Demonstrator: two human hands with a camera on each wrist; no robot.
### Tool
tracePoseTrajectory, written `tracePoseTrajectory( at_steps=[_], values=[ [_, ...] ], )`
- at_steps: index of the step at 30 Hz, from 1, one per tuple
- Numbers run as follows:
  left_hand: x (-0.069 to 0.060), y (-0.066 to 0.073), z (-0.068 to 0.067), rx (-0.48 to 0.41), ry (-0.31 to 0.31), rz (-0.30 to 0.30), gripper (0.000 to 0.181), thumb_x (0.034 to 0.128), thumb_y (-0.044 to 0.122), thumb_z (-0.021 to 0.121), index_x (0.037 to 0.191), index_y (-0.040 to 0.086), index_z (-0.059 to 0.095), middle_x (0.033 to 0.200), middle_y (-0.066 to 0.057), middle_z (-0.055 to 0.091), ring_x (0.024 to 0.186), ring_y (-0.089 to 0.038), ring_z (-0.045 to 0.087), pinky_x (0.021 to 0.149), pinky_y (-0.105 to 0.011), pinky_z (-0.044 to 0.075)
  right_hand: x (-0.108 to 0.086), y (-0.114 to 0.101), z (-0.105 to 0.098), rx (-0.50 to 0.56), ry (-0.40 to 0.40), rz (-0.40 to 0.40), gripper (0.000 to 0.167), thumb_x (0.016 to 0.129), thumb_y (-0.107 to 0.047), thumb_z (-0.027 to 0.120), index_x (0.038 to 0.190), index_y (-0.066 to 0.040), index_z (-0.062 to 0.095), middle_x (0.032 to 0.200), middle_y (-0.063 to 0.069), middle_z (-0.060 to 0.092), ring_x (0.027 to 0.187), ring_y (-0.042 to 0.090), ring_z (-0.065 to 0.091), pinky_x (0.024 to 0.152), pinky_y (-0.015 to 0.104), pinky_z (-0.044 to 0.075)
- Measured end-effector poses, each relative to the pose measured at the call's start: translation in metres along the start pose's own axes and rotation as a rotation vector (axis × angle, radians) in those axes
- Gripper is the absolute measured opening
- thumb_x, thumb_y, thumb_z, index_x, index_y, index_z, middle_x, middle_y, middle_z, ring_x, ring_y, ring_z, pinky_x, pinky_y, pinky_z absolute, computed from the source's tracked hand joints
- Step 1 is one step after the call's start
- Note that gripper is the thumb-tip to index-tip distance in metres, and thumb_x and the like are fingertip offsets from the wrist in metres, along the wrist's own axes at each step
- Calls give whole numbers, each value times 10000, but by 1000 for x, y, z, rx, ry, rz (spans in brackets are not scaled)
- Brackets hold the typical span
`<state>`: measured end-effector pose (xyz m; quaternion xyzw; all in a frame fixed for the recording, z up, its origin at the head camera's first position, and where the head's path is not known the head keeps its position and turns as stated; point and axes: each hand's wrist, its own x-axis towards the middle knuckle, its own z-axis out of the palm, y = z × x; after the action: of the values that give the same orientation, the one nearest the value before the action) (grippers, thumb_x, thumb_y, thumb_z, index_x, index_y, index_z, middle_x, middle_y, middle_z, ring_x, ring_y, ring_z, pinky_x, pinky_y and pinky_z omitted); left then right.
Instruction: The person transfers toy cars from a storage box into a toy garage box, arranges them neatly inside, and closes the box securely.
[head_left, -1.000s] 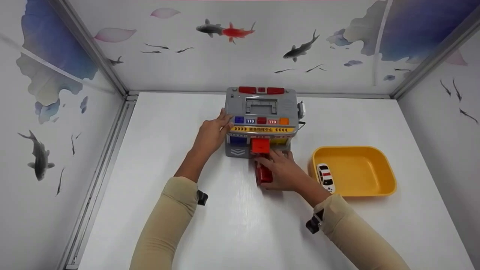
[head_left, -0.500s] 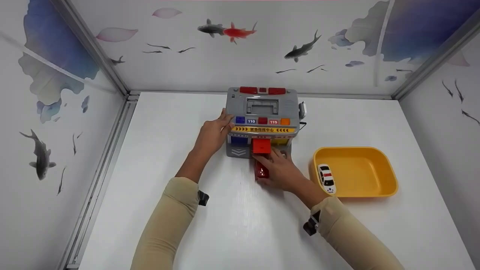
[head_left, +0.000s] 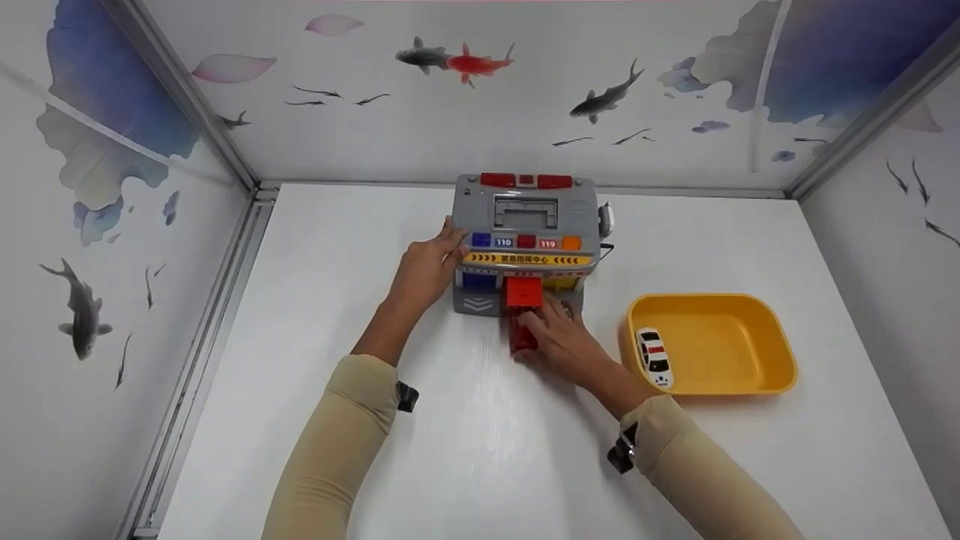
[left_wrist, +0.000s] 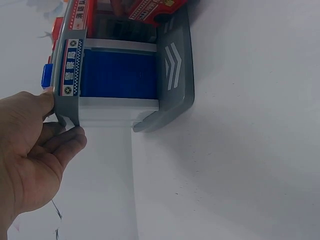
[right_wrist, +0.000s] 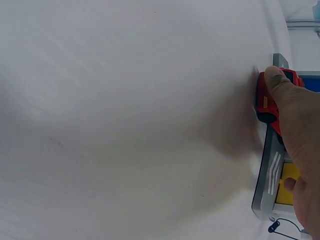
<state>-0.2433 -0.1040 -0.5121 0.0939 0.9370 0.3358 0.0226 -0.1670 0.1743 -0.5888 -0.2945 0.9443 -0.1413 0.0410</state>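
On the counter (head_left: 465,457) stands a toy garage (head_left: 525,246); the left hand (head_left: 426,273) pinches its nine o'clock edge, presumably for steadiness; the right hand (head_left: 565,342) grips the red toy car (head_left: 522,342) at the garage's six o'clock, likely for alignment.

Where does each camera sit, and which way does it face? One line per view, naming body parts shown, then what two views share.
Head: on the head, facing forward and down at the grey toy station, yellow tray and table; left hand, right hand and sleeves show.
Left wrist: on that wrist, facing the blue door; left hand shows, gripping the station's edge.
Right wrist: on that wrist, facing the table and red toy car; right hand shows, holding it.
Both wrist views share the car and station.
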Motion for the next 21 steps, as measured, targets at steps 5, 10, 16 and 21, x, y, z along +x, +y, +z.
tracePoseTrajectory(
  at_steps=[5, 10, 16, 21],
  values=[
    [0, 1, 0, 7, -2, -8, 506, 1166, 423, 555, 1624, 212, 575, 1758, -63, 377, 1581, -293, 508, 1302, -475, 446, 2, -2, 0, -27, -14, 19, 518, 1050, -445, 773, 1416, -216, 487, 1702, 216, 404, 1636, 435, 334, 1302, 761, 322],
    [0, 1, 0, 6, -1, -9, 510, 1163, 429, 556, 1621, 205, 577, 1759, -65, 375, 1582, -288, 505, 1306, -468, 442, 2, -3, 1, -56, -21, 20, 494, 1061, -340, 752, 1457, -212, 486, 1694, 200, 410, 1639, 428, 332, 1324, 718, 328],
    [-1, 0, 1, -13, 5, 1, 504, 1161, 418, 563, 1615, 199, 580, 1751, -80, 384, 1575, -295, 511, 1301, -465, 447, 2, -3, 4, -86, 4, -6, 487, 1080, -281, 733, 1463, -172, 452, 1684, 245, 407, 1634, 452, 342, 1312, 711, 352],
    [0, 0, 1, -13, 13, 3, 507, 1157, 417, 570, 1613, 197, 582, 1747, -78, 389, 1576, -294, 510, 1303, -465, 444, 5, -3, 5, -105, 34, -8, 456, 1103, -239, 694, 1470, -155, 437, 1696, 262, 390, 1632, 463, 340, 1310, 714, 353]
  ],
)
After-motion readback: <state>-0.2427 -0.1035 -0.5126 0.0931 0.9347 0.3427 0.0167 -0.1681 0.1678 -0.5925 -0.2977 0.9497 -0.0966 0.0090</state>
